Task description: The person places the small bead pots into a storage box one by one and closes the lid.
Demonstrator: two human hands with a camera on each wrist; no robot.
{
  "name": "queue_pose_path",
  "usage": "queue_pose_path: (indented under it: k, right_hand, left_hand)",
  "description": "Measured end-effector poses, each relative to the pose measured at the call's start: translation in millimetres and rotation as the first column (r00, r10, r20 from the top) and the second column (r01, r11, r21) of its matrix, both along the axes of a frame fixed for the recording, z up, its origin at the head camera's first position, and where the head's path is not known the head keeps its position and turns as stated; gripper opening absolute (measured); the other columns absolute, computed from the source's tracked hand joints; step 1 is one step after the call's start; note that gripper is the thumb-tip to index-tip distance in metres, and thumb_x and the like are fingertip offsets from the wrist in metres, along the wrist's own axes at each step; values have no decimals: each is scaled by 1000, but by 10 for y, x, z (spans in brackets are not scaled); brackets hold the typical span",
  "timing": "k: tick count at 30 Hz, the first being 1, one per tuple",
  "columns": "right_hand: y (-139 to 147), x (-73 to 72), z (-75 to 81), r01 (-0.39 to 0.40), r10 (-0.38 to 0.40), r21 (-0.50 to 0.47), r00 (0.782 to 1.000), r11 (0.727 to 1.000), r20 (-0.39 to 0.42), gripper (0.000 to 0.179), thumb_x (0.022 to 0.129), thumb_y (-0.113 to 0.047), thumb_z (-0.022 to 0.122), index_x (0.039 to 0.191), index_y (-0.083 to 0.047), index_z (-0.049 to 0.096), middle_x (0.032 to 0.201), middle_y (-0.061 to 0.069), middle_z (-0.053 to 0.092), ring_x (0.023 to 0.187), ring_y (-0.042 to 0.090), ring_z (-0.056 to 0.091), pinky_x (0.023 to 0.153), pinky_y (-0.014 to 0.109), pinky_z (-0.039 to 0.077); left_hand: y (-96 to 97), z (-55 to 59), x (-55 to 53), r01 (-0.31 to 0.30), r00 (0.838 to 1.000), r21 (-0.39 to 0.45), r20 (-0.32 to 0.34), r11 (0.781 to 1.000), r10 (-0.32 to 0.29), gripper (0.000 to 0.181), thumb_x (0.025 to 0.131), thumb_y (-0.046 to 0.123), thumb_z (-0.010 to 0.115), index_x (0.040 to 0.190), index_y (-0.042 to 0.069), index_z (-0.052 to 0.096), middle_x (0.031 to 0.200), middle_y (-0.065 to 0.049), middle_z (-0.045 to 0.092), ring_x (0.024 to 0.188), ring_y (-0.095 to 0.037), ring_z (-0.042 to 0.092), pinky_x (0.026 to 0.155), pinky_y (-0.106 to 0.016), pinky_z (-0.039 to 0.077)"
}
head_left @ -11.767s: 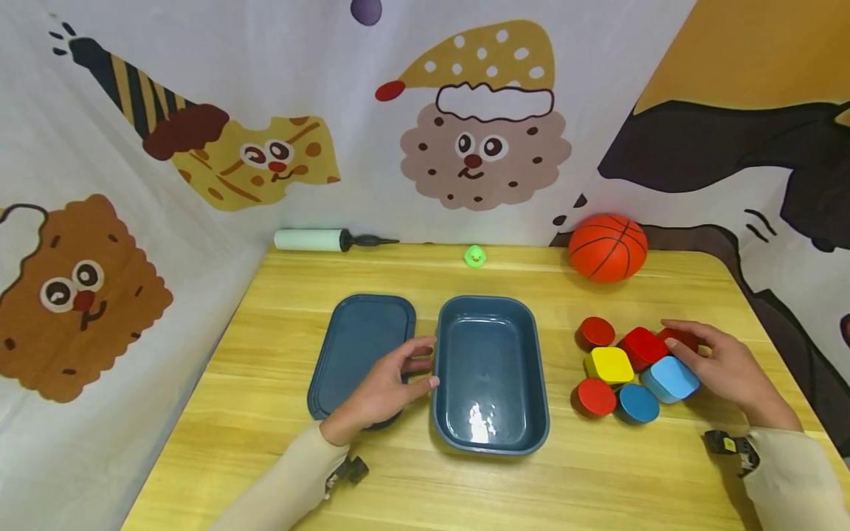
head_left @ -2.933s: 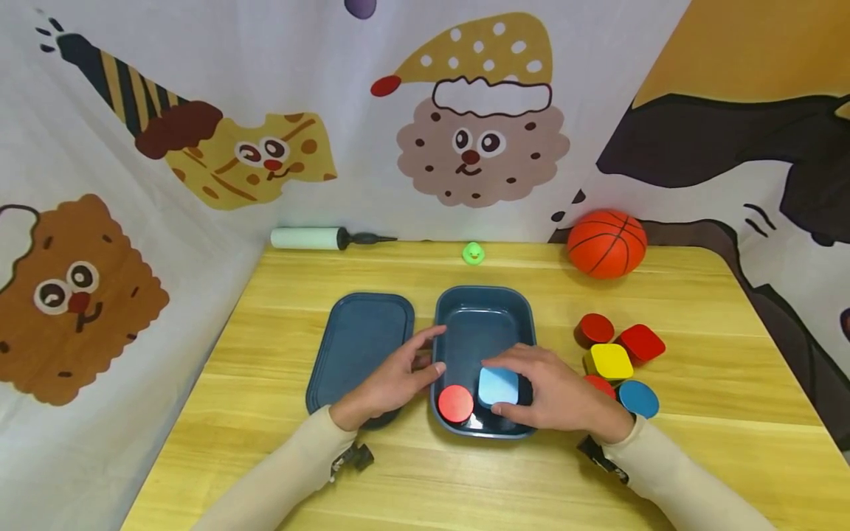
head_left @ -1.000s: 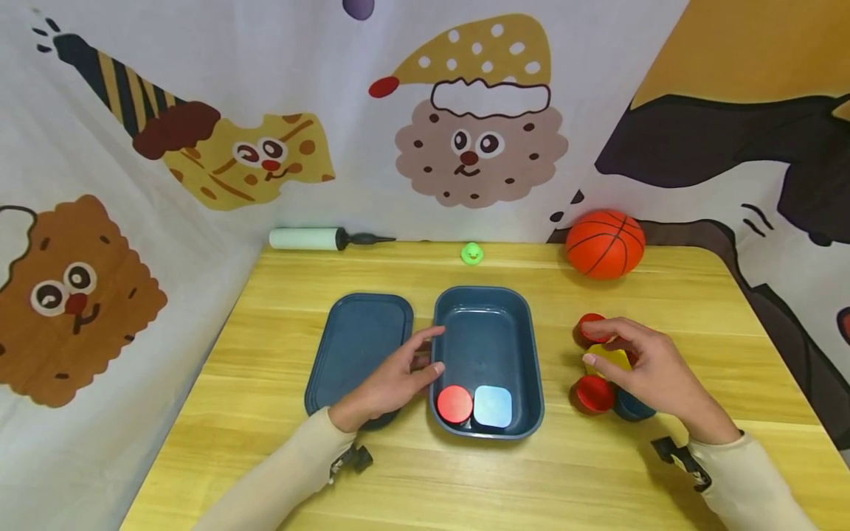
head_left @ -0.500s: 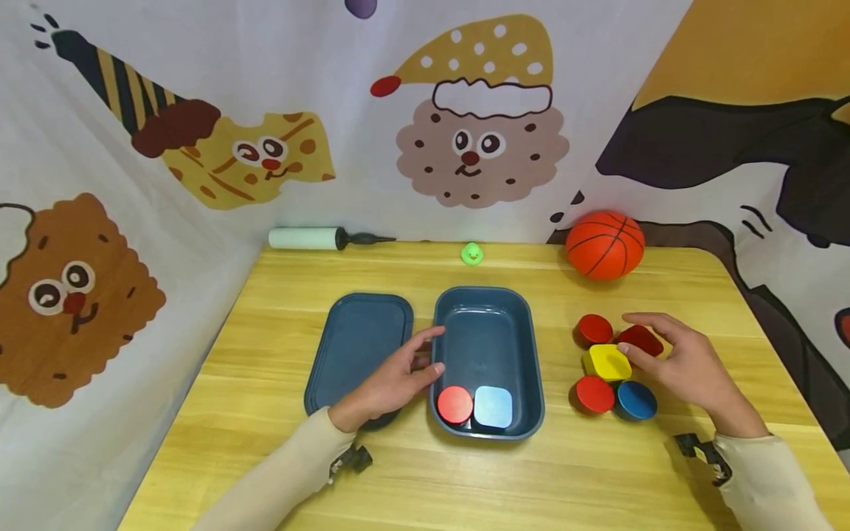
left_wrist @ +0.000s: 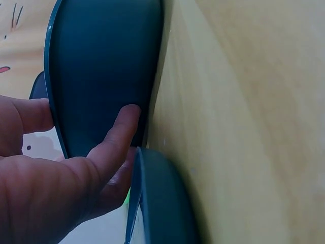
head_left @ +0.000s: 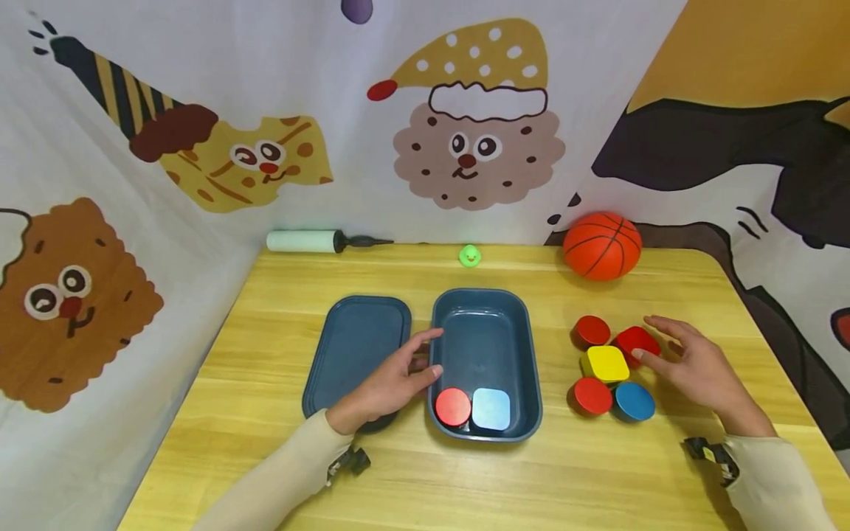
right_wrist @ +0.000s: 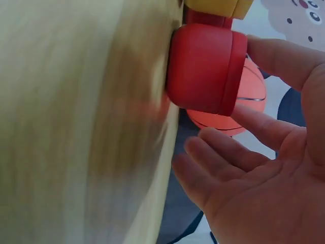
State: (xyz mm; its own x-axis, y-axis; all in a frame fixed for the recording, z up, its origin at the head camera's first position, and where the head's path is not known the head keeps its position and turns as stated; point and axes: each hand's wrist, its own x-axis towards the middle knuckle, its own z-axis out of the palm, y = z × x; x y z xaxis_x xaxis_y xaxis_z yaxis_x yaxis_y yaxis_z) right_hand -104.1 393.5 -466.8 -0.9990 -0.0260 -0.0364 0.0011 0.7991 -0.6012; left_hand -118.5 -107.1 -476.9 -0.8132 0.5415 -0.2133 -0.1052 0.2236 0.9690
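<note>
The dark blue box (head_left: 487, 354) stands mid-table, with a red round tub (head_left: 453, 407) and a light blue square tub (head_left: 491, 409) side by side at its near end. At the box's left side, my left hand (head_left: 388, 383) has its fingertips against the rim and outer wall. The flat dark blue lid (head_left: 361, 346) lies partly under this hand. On the right, my right hand (head_left: 700, 369) reaches around a red square tub (right_wrist: 205, 71) standing on the table; thumb and index finger are at opposite edges of its top, fairly straight. The other fingers hang loose.
Beside the red square tub stand two red round tubs (head_left: 591, 332), a yellow square tub (head_left: 606, 363) and a blue round tub (head_left: 634, 401). Along the back are a hand pump (head_left: 305, 241), a green toy duck (head_left: 469, 256) and a small basketball (head_left: 603, 246).
A red round tub and the light blue square tub have come into the box. My right hand let go of the blue one and moved right to the red square tub. My left hand stays.
</note>
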Motion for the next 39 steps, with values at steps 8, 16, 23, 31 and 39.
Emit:
queue_pose_path:
  k: [8, 16, 23, 31, 39]
  right_hand:
    - [30, -8, -25, 10, -11, 3, 986, 1000, 165, 92, 101, -52, 68, 161, 8, 32, 157, 40, 38, 131, 61, 50, 99, 63, 55]
    - [43, -6, -33, -2, -1, 14, 980, 1000, 198, 97, 97, -55, 72, 160, 8, 34, 151, 39, 44, 123, 58, 57, 88, 51, 64]
    - [45, 19, -16, 4, -4, -6, 994, 1000, 111, 87, 98, -46, 75, 157, 9, 41, 150, 40, 47, 119, 57, 61, 73, 17, 56]
    - [46, 45, 81, 27, -25, -32, 998, 999, 59, 82, 99, -41, 76, 157, 7, 43, 150, 41, 47, 117, 60, 63, 68, 10, 52]
    - [-80, 22, 240, -1, -2, -34, 998, 999, -67, 78, 96, -32, 81, 157, 3, 46, 151, 37, 49, 125, 54, 52, 75, -4, 41]
  left_hand:
    - [-10, -8, 4, 6, 1000, -8, 0, 1000, -5, 66, 109, 23, 62, 167, 26, 30, 164, -17, 40, 141, -34, 56, 98, -40, 61]
    - [-6, -6, 13, -1, 1000, -35, -10, 999, 1, 65, 109, 25, 62, 166, 28, 32, 164, -15, 40, 137, -31, 59, 96, -41, 61]
    - [-3, -11, 0, -2, 1000, -36, -21, 999, 1, 65, 109, 24, 62, 166, 27, 32, 164, -15, 41, 138, -33, 58, 95, -41, 61]
    - [6, -17, 23, -7, 1000, -35, -16, 999, 7, 64, 109, 24, 62, 166, 28, 33, 163, -17, 43, 139, -34, 58, 95, -42, 62]
    - [3, -26, 13, -7, 1000, -27, -18, 1000, 7, 65, 109, 23, 62, 166, 26, 33, 163, -17, 42, 140, -35, 57, 95, -42, 62]
